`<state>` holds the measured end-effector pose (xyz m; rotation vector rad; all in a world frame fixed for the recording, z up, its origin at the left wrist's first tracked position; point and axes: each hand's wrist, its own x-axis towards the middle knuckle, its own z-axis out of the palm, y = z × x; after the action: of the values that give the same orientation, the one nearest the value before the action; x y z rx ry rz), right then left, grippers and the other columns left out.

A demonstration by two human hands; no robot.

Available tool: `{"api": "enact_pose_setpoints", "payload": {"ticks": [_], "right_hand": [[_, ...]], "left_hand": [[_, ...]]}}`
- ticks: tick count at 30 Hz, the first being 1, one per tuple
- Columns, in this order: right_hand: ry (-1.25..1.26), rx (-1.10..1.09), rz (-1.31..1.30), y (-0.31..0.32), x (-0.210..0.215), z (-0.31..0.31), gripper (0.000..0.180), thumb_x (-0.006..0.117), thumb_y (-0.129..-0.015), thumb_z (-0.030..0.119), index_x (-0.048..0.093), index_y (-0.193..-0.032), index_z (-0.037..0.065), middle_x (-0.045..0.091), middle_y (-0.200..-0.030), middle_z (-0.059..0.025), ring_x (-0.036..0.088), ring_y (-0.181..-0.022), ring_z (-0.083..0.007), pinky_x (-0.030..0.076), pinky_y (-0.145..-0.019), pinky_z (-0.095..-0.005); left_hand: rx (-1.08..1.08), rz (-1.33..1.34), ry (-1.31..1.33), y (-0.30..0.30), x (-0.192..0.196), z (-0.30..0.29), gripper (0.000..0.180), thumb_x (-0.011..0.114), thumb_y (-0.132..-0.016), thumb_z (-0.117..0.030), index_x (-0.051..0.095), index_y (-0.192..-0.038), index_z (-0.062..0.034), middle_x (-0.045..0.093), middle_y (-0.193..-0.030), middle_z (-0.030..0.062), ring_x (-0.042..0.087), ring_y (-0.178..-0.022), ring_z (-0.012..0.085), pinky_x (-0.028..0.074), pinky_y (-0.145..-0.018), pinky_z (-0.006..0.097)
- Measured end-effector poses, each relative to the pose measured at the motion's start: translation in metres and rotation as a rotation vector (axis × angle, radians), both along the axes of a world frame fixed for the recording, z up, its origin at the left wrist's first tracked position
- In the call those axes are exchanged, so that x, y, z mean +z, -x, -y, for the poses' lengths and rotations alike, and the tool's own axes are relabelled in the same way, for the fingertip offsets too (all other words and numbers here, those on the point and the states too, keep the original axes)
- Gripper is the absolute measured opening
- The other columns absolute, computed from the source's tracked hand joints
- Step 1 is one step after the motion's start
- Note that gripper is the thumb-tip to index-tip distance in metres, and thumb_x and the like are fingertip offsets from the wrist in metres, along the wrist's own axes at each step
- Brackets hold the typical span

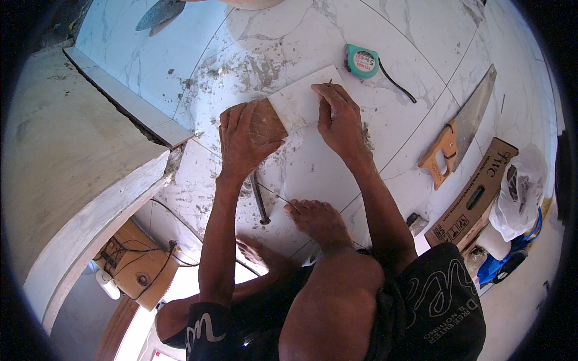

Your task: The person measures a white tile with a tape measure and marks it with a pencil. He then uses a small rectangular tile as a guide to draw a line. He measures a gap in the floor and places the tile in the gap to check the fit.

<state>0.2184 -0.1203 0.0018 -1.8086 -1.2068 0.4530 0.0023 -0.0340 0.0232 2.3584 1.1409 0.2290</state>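
The left hand (244, 135) grips a brown block (269, 125), thumb and fingers spread around it, at the centre left of the frame on a white tile (307, 159). The right hand (340, 117) bunches its fingers at the tile's upper right edge; I cannot tell whether they pinch anything. A metal bar (259, 200) lies below, a tape measure (363, 62) upper right, a saw (474, 117) farther right.

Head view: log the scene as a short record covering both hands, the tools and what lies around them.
Left hand: grips brown flat piece
Right hand: over white tile, pinching thin dark item, kind unclear
Tape measure: teal, on floor
Handsaw: flat, right side
Cardboard box: beside plastic bag
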Motion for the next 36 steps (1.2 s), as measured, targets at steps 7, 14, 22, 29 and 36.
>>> {"api": "enact_pose_setpoints", "payload": {"ticks": [7,14,22,29,36], "right_hand": [[0.005,-0.011,-0.013,0.000,-0.002,-0.001,0.031,0.058,-0.090,-0.013,0.068,-0.117,-0.001,0.070,-0.103,-0.0174,0.071,-0.090,-0.0305,0.057,-0.081,-0.0384],[0.042,0.016,0.039,-0.001,0.004,0.003,0.029,0.056,-0.094,-0.010,0.063,-0.120,-0.001,0.072,-0.107,-0.0195,0.073,-0.094,-0.0327,0.058,-0.082,-0.0396],[0.182,0.114,-0.250,0.038,0.034,0.036,0.021,0.059,-0.097,-0.004,0.052,-0.116,-0.001,0.074,-0.094,-0.0235,0.076,-0.084,-0.0375,0.058,-0.075,-0.0409],[0.151,0.113,-0.074,0.067,0.025,0.047,0.015,0.063,-0.094,-0.002,0.060,-0.108,-0.003,0.071,-0.087,-0.0233,0.071,-0.076,-0.0417,0.055,-0.065,-0.0465],[0.209,0.123,-0.133,0.074,0.029,0.046,0.016,0.064,-0.092,-0.004,0.062,-0.108,-0.003,0.068,-0.084,-0.0247,0.070,-0.072,-0.0419,0.054,-0.061,-0.0477]], "left_hand": [[-0.004,0.002,-0.014,0.002,-0.003,0.000,0.102,0.099,-0.055,-0.030,0.053,-0.143,-0.0075,0.053,-0.136,0.0125,0.047,-0.126,0.0359,0.040,-0.109,0.050],[0.008,-0.023,-0.011,0.002,-0.006,0.001,0.100,0.097,-0.057,-0.030,0.053,-0.142,-0.0063,0.052,-0.138,0.0144,0.045,-0.129,0.0374,0.039,-0.110,0.051],[0.010,0.023,-0.007,0.005,-0.011,0.001,0.097,0.096,-0.058,-0.027,0.052,-0.142,-0.0041,0.051,-0.139,0.0166,0.045,-0.129,0.0397,0.041,-0.110,0.052],[0.042,-0.021,0.014,0.002,-0.011,0.003,0.096,0.095,-0.059,-0.025,0.052,-0.143,-0.0034,0.051,-0.139,0.0174,0.046,-0.128,0.0396,0.042,-0.109,0.051],[0.054,-0.031,0.055,0.004,-0.008,0.002,0.101,0.095,-0.061,-0.035,0.051,-0.147,-0.0067,0.051,-0.142,0.0153,0.045,-0.129,0.0373,0.039,-0.110,0.051]]}}
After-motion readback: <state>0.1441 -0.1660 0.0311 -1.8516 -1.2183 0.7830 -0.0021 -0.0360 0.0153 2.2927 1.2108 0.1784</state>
